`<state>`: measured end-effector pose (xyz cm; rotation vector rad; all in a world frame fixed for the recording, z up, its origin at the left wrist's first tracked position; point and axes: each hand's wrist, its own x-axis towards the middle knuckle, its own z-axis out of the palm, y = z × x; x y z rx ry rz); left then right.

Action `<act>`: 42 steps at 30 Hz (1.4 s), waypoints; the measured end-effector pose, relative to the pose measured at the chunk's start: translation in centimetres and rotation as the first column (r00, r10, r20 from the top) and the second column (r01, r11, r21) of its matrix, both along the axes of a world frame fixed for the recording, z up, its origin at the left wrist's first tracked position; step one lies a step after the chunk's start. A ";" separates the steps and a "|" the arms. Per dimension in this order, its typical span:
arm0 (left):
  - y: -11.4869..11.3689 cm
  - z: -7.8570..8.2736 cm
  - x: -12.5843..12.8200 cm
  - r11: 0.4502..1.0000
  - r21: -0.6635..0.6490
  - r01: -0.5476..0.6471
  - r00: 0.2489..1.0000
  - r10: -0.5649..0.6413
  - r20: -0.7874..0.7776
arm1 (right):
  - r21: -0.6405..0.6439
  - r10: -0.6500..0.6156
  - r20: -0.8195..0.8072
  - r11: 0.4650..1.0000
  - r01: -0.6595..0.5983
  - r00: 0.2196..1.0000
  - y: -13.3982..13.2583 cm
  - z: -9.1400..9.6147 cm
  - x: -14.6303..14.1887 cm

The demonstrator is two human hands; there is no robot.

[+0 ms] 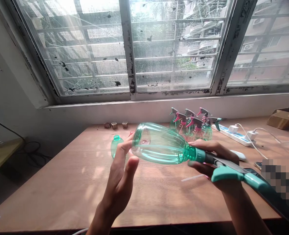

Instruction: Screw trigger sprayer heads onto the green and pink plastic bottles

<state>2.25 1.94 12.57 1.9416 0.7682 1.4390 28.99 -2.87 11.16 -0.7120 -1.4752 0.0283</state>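
Note:
A clear green spray bottle [162,145] lies tilted on its side in the air above the table, its base to the left. My right hand [219,153] is closed around its neck and the black and teal trigger head [229,174]. At the base end, my left hand [122,173] has its thumb apart and its fingertips at the bottle's edge, partly hidden behind it. Beyond that hand stands a green bottle without a head [116,147], beside a pink bottle mostly hidden by my fingers. A thin clear tube [193,178] lies below the held bottle.
Several spray bottles with pink or teal triggers [195,124] stand at the back. A white power strip [234,133] with plugs and cables lies to their right. Small brown baskets [114,125] sit by the wall. A cardboard box [282,117] is at the far right.

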 end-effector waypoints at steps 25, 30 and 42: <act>0.3 -0.3 -0.3 0.940 0.086 0.330 0.937 -0.337 0.089 | -0.140 0.209 -0.098 0.965 -0.221 0.973 -0.4 -0.2 -0.8; 0.3 0.4 -0.5 0.943 -0.074 0.325 0.935 -0.308 0.174 | -0.012 0.265 0.195 0.964 -0.267 0.944 0.4 -0.4 -0.6; -0.8 0.3 -0.1 0.984 0.178 -0.008 0.898 -0.071 0.435 | -0.401 0.390 -0.352 0.759 -0.514 0.851 0.0 -1.4 -5.0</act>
